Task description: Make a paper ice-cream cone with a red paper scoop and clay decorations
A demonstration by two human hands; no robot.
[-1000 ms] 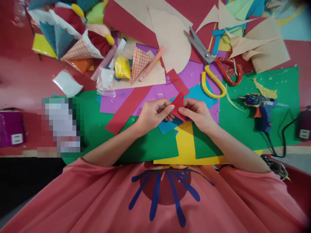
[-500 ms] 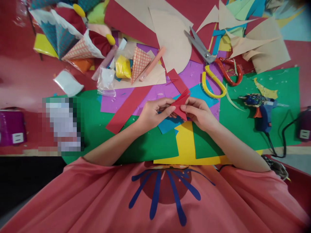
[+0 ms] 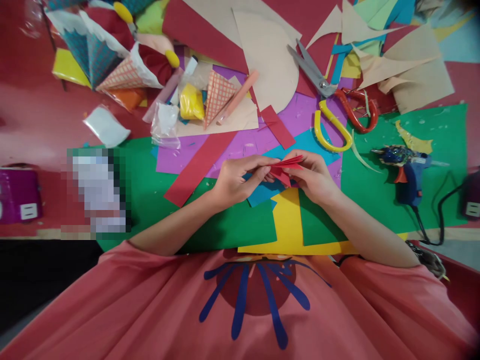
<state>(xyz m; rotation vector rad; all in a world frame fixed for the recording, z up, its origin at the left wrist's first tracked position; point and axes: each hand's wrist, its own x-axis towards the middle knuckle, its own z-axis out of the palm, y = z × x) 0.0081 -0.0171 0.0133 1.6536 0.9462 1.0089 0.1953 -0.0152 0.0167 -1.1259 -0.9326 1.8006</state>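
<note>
A folded red paper piece (image 3: 288,165) with several thin layers is held between both hands, above blue and yellow paper. My left hand (image 3: 243,176) pinches its left end with thumb and fingers. On the right side, my right hand (image 3: 313,176) grips the same piece, its thumb pressed over the front and the fingers behind. A short red strip (image 3: 278,127) lies just above the hands. To their left a longer red strip (image 3: 200,169) rests slantwise across purple and green sheets.
Scissors (image 3: 324,90) with yellow and red handles lie open above the right hand. A blue glue gun (image 3: 412,182) with a cord is at the right. Paper cones (image 3: 123,72), clay packets (image 3: 191,101) and beige paper (image 3: 268,60) fill the back.
The folded red piece has turned, its layered tips now pointing right rather than up. My right hand's thumb and fingers have shifted around it. The short red strip shows more fully.
</note>
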